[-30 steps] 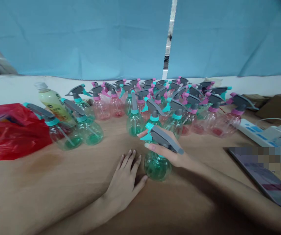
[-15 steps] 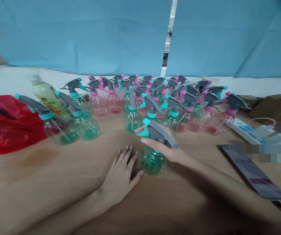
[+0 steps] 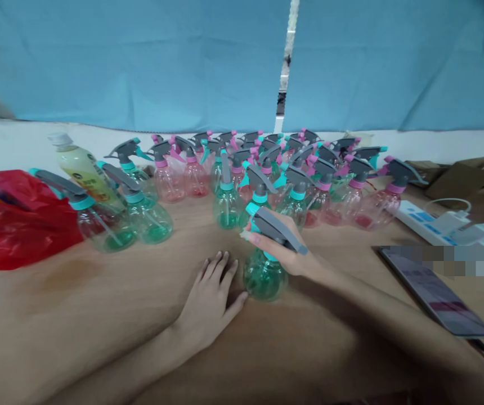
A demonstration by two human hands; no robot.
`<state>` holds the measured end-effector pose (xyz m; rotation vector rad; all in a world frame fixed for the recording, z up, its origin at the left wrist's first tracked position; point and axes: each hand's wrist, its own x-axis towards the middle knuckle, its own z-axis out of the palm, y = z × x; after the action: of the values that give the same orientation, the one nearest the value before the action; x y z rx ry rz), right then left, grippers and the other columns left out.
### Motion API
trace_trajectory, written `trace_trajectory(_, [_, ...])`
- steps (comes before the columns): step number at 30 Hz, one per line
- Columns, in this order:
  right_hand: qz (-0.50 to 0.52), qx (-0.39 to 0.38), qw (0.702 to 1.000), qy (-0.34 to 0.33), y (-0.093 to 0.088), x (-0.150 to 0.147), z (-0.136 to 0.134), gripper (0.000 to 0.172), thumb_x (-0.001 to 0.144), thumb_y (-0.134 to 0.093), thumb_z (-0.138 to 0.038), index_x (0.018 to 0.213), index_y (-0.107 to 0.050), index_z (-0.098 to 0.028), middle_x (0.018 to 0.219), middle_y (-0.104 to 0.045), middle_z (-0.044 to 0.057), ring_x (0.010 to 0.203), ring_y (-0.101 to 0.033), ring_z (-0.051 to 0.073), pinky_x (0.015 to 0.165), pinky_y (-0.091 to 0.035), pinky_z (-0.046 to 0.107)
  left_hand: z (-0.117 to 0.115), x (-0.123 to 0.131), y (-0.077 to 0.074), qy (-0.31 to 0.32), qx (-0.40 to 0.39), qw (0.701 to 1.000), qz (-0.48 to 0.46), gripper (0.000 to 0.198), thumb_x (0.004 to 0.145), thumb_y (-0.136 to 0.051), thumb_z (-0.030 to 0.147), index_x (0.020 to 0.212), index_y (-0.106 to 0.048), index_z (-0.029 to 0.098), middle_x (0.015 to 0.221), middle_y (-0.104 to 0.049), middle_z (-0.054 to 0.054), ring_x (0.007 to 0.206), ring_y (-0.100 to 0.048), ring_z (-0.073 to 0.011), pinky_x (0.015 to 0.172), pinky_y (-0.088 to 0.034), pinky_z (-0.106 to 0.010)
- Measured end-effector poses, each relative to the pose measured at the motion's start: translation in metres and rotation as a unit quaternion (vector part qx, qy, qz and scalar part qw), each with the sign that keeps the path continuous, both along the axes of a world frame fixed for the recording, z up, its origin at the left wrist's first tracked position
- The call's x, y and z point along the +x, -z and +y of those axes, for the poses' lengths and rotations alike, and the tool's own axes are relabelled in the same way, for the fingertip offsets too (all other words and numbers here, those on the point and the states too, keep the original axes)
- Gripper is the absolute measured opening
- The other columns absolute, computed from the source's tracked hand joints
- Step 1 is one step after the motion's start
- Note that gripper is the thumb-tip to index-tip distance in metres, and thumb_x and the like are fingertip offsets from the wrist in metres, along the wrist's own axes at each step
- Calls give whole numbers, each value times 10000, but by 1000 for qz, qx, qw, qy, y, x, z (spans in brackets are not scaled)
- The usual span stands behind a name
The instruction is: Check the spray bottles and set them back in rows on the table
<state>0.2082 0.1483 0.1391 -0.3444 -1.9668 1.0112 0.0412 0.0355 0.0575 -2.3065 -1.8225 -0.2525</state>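
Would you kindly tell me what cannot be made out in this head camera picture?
- Neck of the green spray bottle: covered by the right hand, head view.
- Tablet screen: upper part pixelated, unreadable.
- Yellow drink bottle label: too small and blurred.
- Red bag: contents hidden, cut off by the left edge.
- Rear spray bottles: overlap, so uncountable.

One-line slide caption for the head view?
Right hand holds the grey trigger head of a green translucent plastic spray bottle on the brown table; left hand rests flat beside it.
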Motion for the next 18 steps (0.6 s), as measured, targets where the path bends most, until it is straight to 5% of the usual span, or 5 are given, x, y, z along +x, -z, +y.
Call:
trace_trajectory(6, [17, 10, 1000, 12, 2, -2, 1, 171, 833, -585, -337, 736, -533, -206, 655, -474, -40, 591, -450, 103, 580, -382, 281, 1, 0, 1, 3, 7, 1000, -15, 550, 906, -445, 451, 1312, -467, 81, 1394, -454, -206, 1311, -391, -331, 1035, -364, -524])
trace_trajectory(12, [13, 0, 1000, 3, 2, -4, 1, 205, 809, -606, -342, 963, -617, -206, 874, -611, 26, 748, -554, 144, 697, -441, 318, 3, 0, 2, 3, 13, 1000, -10, 524, 903, -451, 425, 1279, -494, 64, 1369, -470, -226, 1290, -409, -350, 1014, -383, -539])
trace_trajectory(18, [11, -5, 1000, 9, 1, -3, 0, 208, 801, -606, -307, 981, -630, -206, 904, -628, 35, 773, -572, 152, 719, -458, 324, 4, -1, 1, 10, 14, 1000, -22, 528, 899, -456, 443, 1264, -507, 66, 1367, -473, -222, 1286, -413, -350, 1014, -386, -530])
